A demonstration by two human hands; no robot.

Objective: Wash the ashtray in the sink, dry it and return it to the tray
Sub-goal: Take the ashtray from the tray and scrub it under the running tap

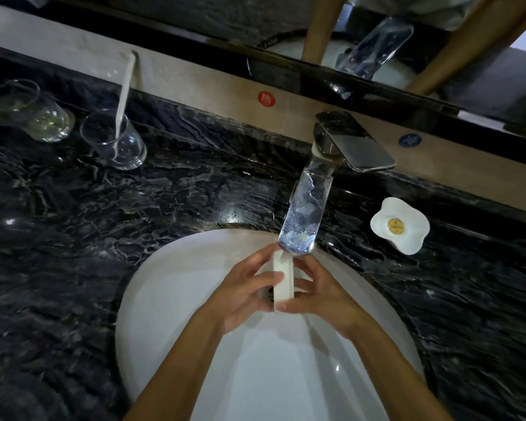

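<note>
**Ashtray held on edge under the tap**

While both hands meet over the sink (170,287), a white ashtray (283,276) stands on edge between them, its top just below the tap (305,208). The left hand (243,296) wraps its fingers round one face, thumb laid across the rim; the right hand (322,294) curls round the other face and pinches the lower edge. Whether water is running cannot be told. Washing appears to be the step in hand, and doing it well likely means turning the ashtray so each face passes below the tap, rubbing with the thumbs and keeping a firm hold, since wet glaze may slip onto the basin. Left of the tap on the dark counter (195,183) stand two glasses (116,141), one holding a toothbrush; right of it sits a soap dish (400,226). No tray is in view.
</note>
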